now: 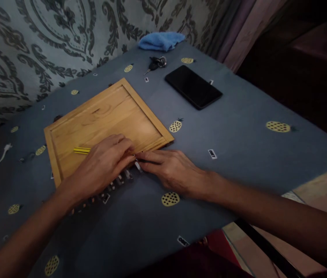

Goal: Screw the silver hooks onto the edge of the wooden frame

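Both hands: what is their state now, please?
Left hand: fingers curled at the wooden board; grip cannot be told.
Right hand: thumb close to forefinger; hold also cannot be told.

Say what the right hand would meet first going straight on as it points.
Probably the left hand, whose fingertips lie ahead by the wooden board; a small silvery piece may come first; depth is unclear.

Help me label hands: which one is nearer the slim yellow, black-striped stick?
Left. The left hand is immediately right of the visible stick; the right hand is farther right, beside the near corner of the framed tan wooden board.
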A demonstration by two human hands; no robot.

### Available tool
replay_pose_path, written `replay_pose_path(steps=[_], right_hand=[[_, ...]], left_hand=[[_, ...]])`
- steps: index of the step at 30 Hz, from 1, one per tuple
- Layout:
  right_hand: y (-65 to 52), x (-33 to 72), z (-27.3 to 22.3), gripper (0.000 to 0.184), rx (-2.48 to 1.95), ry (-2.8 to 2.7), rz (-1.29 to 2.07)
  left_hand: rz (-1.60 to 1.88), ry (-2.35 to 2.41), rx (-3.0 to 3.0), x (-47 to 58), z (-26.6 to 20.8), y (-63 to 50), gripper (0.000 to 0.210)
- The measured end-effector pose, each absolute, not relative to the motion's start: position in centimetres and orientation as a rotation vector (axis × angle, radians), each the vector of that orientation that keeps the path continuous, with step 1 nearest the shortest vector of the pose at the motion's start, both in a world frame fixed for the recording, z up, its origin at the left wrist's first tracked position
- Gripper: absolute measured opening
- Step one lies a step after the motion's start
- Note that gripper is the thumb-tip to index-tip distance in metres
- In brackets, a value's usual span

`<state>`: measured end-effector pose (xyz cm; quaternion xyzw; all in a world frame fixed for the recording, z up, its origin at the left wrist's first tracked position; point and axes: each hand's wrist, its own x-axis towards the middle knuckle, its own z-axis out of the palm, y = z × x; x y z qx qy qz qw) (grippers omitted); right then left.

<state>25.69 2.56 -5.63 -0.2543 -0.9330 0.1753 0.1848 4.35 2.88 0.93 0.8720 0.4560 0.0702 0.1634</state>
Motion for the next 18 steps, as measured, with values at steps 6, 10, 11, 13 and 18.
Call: replay_pose_path(steps=[6,10,11,13,18], right_hand=[[2.6,25.6,-5.9,0.041,-0.702,-2.619,0.426],[2.6,25.7,-6.3,0.041,-0.681,-2.585,0.419],[2.6,25.7,-6.3,0.041,-0.68,-2.583,0.417],[2.6,25.7,-6.4,0.041,-0.68,-2.585,0.409],[2.7,25.7,-6.3,0.041,-0.664,-2.594,0.409]], left_hand=[[0.212,1.726,2.443,1.9,1.6,2.9,0.02],[-0.179,2.283,2.162,-0.8,2.1,2.9,0.029],[-0.254,2.359,2.079,-1.3,2.0,3.0,0.033],[-0.276,2.413,1.985,-1.9,1.7,3.1,0.037],[-0.055,2.312,1.866,-3.0,1.0,3.5,0.04]])
